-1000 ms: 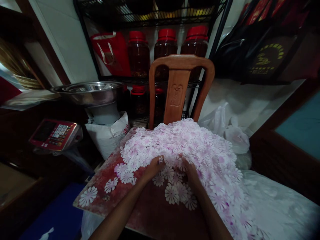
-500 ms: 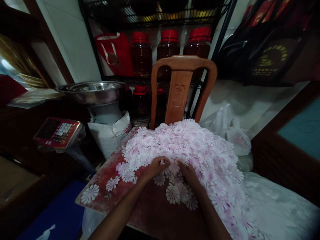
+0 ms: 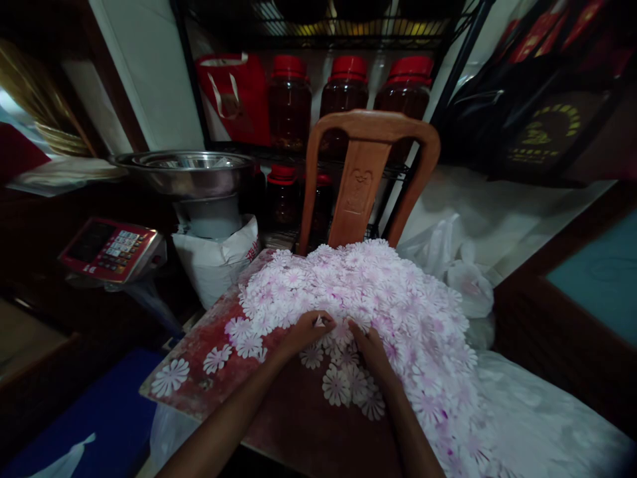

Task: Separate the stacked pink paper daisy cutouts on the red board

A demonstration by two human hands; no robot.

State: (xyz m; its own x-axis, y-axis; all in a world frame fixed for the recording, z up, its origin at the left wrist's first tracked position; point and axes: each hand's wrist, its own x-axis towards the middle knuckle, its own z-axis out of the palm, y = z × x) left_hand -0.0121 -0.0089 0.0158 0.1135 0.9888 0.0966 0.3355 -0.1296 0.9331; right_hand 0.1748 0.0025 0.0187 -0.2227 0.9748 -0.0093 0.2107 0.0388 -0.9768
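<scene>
A large heap of thin white flower cutouts [image 3: 348,279] with pale pink-purple centres covers much of the red-brown table [image 3: 293,411]. At the heap's near edge, my left hand [image 3: 314,326] has its fingers curled in a pinch, with a bit of white showing inside. My right hand [image 3: 369,342] is opposite, thumb and fingertips pressed together. One flower cutout [image 3: 341,333] sits between both sets of fingertips, apparently pinched at its two sides. Just below the hands lie several loose flowers [image 3: 336,385]. Others [image 3: 170,378] are spread toward the table's left corner.
A carved wooden chair [image 3: 368,166] stands behind the heap. Red-lidded jars [image 3: 348,93] fill a black rack. On the left are a steel bowl [image 3: 194,176], a red scale display [image 3: 112,249] and a white sack [image 3: 213,265]. Plastic bags [image 3: 537,411] lie at right.
The camera view has shifted slightly, so the scene sits a little differently. My hands stay close together at the same flower, with only slight finger movement.
</scene>
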